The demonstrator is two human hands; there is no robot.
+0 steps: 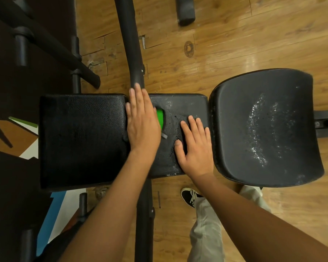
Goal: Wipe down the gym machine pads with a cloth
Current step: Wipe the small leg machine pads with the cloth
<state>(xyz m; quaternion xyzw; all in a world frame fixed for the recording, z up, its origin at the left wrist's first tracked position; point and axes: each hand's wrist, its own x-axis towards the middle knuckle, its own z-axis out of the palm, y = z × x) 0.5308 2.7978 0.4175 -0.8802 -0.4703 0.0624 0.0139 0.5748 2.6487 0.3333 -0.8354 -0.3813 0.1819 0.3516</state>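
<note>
Both hands (143, 120) (195, 146) on flat pad (83, 138), curved seat pad (267, 129) right, frame tube (130, 44) behind

Warm indoor light falls from above and leaves a pale sheen on the wooden floor (254, 59) at upper right. The far left sinks into deep shadow. Bright specks of glare dot the seat pad (263, 129). The left hand (142, 125) is slightly blurred, and straight lines bow near the edges.

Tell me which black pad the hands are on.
The flat rectangular pad, under the left hand and right hand; the curved seat pad to its right, speckled with shiny spots, is untouched.
</note>
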